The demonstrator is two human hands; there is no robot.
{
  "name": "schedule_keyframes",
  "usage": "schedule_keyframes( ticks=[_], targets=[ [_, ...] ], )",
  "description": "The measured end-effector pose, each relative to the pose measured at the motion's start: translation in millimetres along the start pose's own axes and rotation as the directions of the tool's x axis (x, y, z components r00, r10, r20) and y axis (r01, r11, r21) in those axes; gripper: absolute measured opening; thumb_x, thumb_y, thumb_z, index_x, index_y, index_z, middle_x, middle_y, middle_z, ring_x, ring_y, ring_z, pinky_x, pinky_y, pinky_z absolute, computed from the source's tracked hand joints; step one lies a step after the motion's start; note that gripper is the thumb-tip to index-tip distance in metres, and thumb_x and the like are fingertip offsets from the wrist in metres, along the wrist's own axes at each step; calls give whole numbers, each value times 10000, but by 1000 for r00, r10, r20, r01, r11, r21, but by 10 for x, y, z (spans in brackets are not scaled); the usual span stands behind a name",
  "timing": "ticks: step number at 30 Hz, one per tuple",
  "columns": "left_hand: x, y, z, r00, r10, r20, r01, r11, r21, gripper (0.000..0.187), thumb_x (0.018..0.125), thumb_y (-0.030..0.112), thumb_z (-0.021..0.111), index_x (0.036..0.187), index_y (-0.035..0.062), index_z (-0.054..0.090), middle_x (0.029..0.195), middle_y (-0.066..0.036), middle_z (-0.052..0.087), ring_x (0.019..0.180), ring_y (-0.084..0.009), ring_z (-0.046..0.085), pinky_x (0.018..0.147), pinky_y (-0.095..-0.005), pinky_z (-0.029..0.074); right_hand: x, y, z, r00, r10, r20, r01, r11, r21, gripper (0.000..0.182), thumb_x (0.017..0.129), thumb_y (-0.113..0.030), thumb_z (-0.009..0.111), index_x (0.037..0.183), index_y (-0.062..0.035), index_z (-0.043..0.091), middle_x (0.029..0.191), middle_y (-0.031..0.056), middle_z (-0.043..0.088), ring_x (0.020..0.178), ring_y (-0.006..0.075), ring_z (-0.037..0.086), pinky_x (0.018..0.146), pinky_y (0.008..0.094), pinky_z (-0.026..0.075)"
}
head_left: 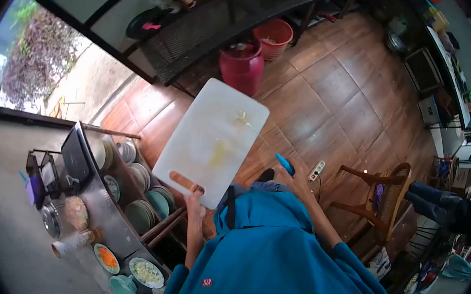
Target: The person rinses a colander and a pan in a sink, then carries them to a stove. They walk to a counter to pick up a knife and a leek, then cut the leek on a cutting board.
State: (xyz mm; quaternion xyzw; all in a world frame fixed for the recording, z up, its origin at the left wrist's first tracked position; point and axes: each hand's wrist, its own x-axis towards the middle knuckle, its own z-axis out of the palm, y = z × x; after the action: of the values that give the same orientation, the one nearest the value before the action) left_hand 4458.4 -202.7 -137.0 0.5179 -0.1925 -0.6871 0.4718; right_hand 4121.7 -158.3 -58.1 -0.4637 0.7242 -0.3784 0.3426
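Note:
A white cutting board (205, 135) with a yellowish stain and a few small scraps hangs over the floor in front of me. My left hand (196, 201) grips it by the handle slot at its lower edge. On the right, my right hand (294, 176) is closed on a blue object (285, 163), of which only a rounded end shows. Down at the left, a plate of orange shreds (107, 258) and a plate of pale chopped food (146, 272) rest on the counter.
Plates (139, 216) stand in a rack beside the metal counter (107, 222). A dark mesh table (171, 48) is ahead, with a pink barrel (241, 67) and red basket (274, 38) by it. A wooden chair (393, 201), power strip (316, 171) and another person's legs (430, 202) are right.

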Motion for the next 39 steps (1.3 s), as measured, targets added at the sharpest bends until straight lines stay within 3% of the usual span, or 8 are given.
schedule_keyframes(
  ticks=[10,17,20,24,30,34,37,39],
  targets=[
    [1380,-980,2415,979,-147,141,152,988,-27,512,727,-65,443,1237,-84,480,1149,-144,587,1056,-236,574,919,-348,466,1343,686,-1482,995,76,-67,-84,987,-135,409,899,-392,544,997,1,597,707,217,580,656,362,588,605,423,438],
    [2187,-1488,3779,986,-158,-49,153,983,-97,467,746,-46,475,1209,-102,496,1126,-157,585,1052,-241,572,916,-331,465,2921,1384,-2043,999,-36,40,47,942,-334,367,919,-384,501,1026,-38,565,838,241,614,787,436,588,680,505,447],
    [2352,-1675,4176,981,-185,50,191,949,-252,447,755,-50,504,1199,-100,504,1106,-152,585,1028,-231,576,912,-325,466,3377,1572,-2553,992,22,125,32,910,-413,356,925,-390,482,1007,-50,548,856,233,617,805,446,580,683,531,444],
    [2493,-1797,4731,965,-178,-191,113,943,-312,415,778,-87,460,1190,-108,502,1090,-131,584,1017,-212,579,911,-339,471,4161,1723,-2871,970,-18,243,138,863,-486,311,926,-363,490,980,-60,539,865,211,620,794,436,583,666,511,458],
    [2997,-2041,5215,971,-76,-227,-34,894,-446,387,785,-101,449,1168,-112,504,1040,-103,589,963,-189,589,879,-301,470,5591,1987,-2803,867,-144,477,365,835,-412,300,924,-368,491,991,-81,550,873,199,623,766,414,600,652,502,474],
    [3359,-1995,5706,874,9,-485,-208,910,-358,288,805,-75,458,1082,-84,536,982,-72,579,900,-152,563,832,-276,461,6672,2165,-2632,702,-186,688,528,784,-326,306,923,-348,500,1001,-59,562,873,199,623,748,408,601,632,485,484],
    [3646,-2175,6109,810,71,-582,-355,849,-391,278,800,-76,454,1058,-54,555,974,-58,578,863,-136,556,802,-256,452,7616,2448,-2386,555,-413,722,694,708,-130,299,913,-322,527,982,-36,579,861,206,621,726,404,604,594,468,488],
    [3784,-2494,6134,769,-56,-637,-320,829,-459,249,786,-87,443,996,-24,564,931,-25,560,800,-119,538,779,-238,444,8095,2615,-2237,538,-426,727,664,746,-54,312,910,-358,508,1003,-64,557,832,201,633,735,405,614,617,491,498]
  ],
)
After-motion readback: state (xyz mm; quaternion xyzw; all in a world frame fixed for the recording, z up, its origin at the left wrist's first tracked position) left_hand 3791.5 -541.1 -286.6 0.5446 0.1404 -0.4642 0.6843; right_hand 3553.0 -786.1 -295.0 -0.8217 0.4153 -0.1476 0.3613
